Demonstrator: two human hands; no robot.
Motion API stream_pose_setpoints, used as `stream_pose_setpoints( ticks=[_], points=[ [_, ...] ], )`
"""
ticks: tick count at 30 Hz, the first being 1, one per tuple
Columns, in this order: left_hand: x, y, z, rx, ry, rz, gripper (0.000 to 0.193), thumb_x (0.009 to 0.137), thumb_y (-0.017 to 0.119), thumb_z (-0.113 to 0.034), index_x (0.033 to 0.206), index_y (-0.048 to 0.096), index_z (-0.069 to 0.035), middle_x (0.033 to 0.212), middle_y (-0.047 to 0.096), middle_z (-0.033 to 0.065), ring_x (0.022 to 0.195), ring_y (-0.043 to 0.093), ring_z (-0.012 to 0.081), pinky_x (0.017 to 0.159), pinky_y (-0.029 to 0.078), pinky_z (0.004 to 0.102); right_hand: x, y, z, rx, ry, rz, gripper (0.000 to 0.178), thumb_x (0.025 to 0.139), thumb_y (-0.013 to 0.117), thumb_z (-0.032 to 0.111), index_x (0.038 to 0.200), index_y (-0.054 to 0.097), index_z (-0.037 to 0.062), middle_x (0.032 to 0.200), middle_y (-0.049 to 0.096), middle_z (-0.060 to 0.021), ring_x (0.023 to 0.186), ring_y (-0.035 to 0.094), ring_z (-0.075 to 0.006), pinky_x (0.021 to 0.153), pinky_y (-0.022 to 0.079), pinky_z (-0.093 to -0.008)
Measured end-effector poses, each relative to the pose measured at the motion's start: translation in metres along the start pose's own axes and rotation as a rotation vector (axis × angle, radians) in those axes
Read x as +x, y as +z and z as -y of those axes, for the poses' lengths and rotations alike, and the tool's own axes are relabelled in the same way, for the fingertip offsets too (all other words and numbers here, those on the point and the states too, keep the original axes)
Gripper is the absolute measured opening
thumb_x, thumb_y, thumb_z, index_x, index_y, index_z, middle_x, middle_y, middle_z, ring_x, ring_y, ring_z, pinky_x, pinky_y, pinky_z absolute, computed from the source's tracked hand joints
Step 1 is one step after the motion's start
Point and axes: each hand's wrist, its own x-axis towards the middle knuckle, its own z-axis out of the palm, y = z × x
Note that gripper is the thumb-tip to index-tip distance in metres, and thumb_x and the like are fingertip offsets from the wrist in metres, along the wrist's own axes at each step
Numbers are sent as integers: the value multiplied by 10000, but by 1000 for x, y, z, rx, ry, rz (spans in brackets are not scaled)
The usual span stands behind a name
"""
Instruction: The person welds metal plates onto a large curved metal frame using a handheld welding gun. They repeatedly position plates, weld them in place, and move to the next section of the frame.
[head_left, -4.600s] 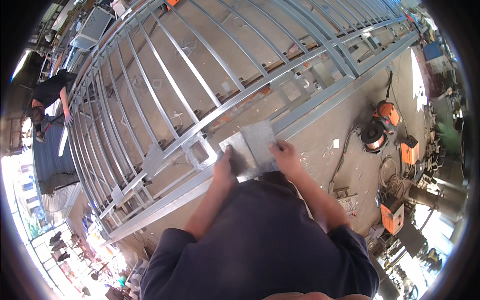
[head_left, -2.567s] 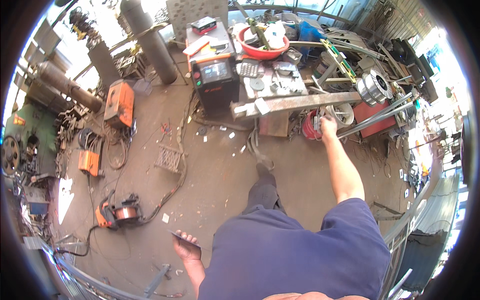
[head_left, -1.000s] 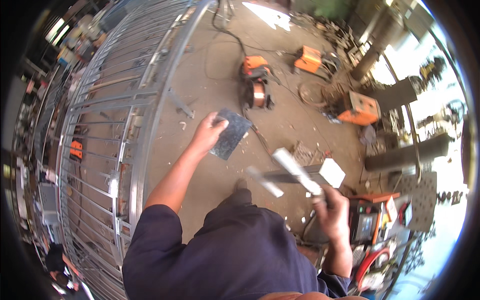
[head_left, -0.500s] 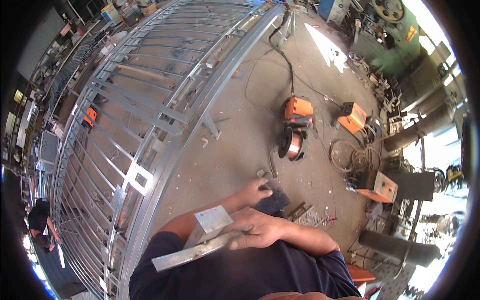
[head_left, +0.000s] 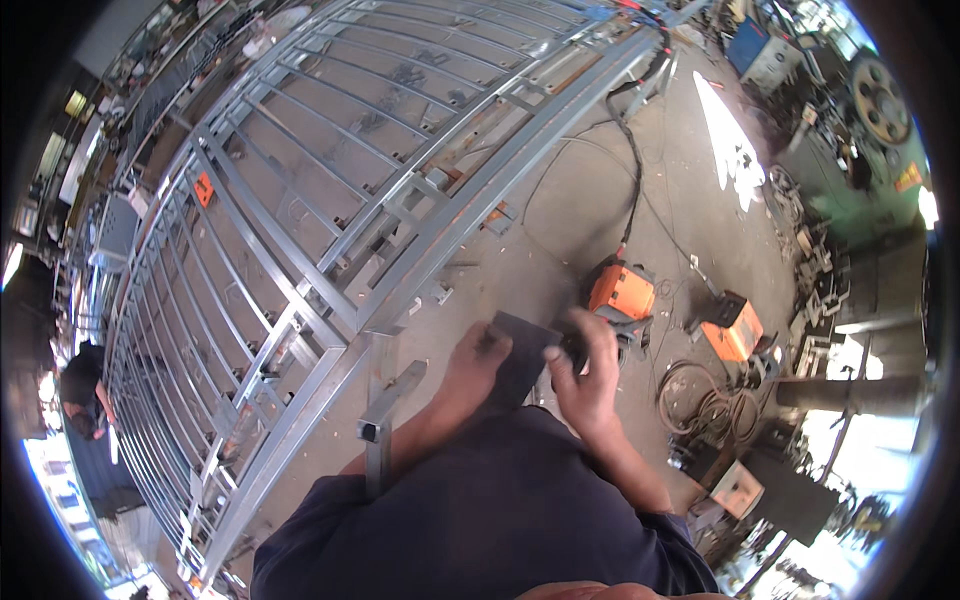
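My left hand (head_left: 475, 362) is closed on the edge of a dark, flat panel (head_left: 522, 350) in front of my body; its exact kind I cannot make out. Just right of the panel, my right hand (head_left: 588, 378) is raised with thumb and fingers apart and nothing visible between them. Beside my left forearm a T-shaped piece of square metal tube (head_left: 392, 402) shows its hollow end, and its upright part runs down in front of the sleeve.
A long grid of metal bars and rails (head_left: 345, 330) fills the left side. Ahead on the floor are an orange wire feeder (head_left: 622, 292), another orange machine (head_left: 733, 328), a black cable (head_left: 632, 170) and coiled hose (head_left: 705, 400). Another person (head_left: 85, 390) bends at far left.
My right hand has left the metal piece near my chest and moved up and right, beside the dark panel. My left hand keeps the panel, now further left. The view has shifted.
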Motion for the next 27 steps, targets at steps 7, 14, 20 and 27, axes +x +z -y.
stream_pose_setpoints(
  ticks=[7,14,20,27],
  points=[
    [181,15,-3,-548,-160,-121,311,1001,639,-182,1261,577,-25,1045,639,33,935,591,121,836,486,290,126,75,-133,570,742,573,285,996,656,165,1213,635,-19,1045,668,-28,986,581,-91,877,477,-264],
    [282,-22,-32,-406,-128,-287,405,1027,607,-190,1371,554,17,1116,644,68,1028,597,137,937,481,300,298,180,-224,760,836,603,310,1006,605,145,1290,572,25,1131,652,-59,1002,627,-155,912,496,-320],
    [317,-32,-104,-452,-333,-238,385,1022,605,-199,1331,572,29,1102,661,94,992,607,145,914,485,292,424,358,-250,1062,1279,626,260,1003,612,111,1256,564,77,1149,631,-72,954,664,-195,810,578,-344],
    [390,13,-117,-273,-364,-374,393,1000,622,-260,1292,615,4,1106,692,128,1005,662,199,908,521,344,449,394,-295,850,1219,1182,284,1008,608,122,1287,584,79,1129,671,-95,903,682,-190,797,580,-353]
  ],
)
